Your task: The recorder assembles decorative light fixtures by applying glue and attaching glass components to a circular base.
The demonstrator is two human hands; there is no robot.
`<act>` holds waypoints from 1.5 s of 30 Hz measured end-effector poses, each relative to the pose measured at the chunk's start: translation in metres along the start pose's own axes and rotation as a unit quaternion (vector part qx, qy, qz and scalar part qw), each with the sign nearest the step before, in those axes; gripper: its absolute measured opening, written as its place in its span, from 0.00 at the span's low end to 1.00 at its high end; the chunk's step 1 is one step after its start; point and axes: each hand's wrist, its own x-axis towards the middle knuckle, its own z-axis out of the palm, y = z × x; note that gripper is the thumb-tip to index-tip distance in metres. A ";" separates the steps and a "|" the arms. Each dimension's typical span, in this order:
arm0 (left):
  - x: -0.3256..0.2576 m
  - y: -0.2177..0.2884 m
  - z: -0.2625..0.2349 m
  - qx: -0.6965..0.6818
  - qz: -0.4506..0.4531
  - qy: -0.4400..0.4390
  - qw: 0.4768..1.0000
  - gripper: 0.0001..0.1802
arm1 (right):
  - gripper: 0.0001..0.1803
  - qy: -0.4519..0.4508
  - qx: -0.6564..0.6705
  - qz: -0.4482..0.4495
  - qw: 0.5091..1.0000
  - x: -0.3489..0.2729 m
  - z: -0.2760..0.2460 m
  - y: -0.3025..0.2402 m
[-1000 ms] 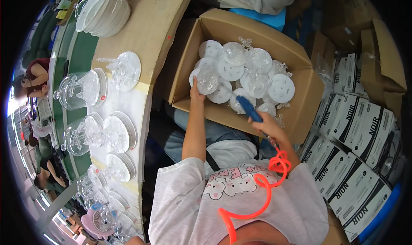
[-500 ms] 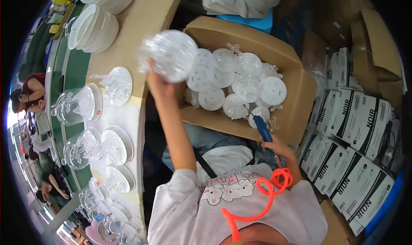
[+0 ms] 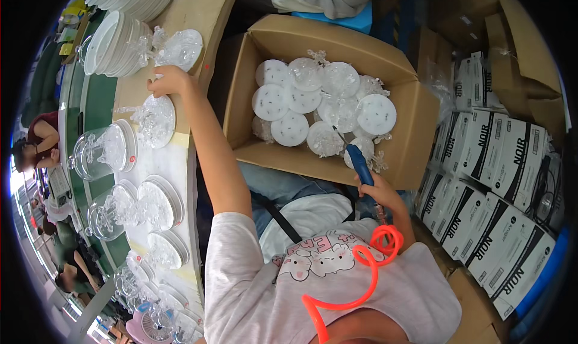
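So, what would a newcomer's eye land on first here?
Probably the bright orange-red coiled hose, lower centre, in front of the pale shirt. Next, the blue tool in the right hand, at the near edge of the cardboard box of white discs. Then, at upper left, the left hand beside a clear piece on the table.

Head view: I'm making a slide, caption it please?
Left hand at a clear ornament by the table; right hand holds a blue tool over a cardboard box.
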 end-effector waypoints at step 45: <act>-0.144 -0.200 -0.027 0.461 0.347 -0.547 0.607 0.60 | 0.15 -0.020 -0.270 -0.031 0.962 0.016 0.027 -0.046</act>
